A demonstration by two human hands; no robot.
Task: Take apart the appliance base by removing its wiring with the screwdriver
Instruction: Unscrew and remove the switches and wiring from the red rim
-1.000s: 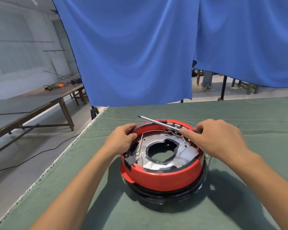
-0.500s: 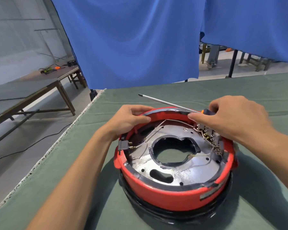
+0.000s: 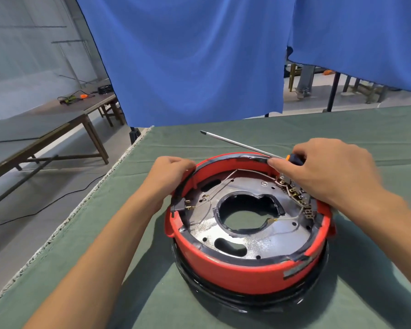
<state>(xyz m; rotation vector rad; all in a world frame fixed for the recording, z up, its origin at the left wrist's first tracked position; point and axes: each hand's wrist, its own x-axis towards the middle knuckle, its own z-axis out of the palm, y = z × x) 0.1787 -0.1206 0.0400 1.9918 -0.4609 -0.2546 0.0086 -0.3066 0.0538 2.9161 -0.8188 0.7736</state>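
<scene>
A round red appliance base stands upside down on the green-covered table, its metal inner plate with a big centre hole facing up. Thin wires run across the plate to a terminal block at the right rim. My left hand grips the far left rim. My right hand holds a screwdriver by its black and orange handle, its long shaft pointing far left over the rim. The hand's fingers hover over the terminal block and hide part of it.
A blue curtain hangs behind the table's far edge. The table's left edge drops to the floor, where a black cable lies. A wooden bench table with tools stands at the far left.
The view has dropped and come closer to the base. My left hand shifted from the inner left edge to the far left rim. My right hand stays at the terminal block with the screwdriver.
</scene>
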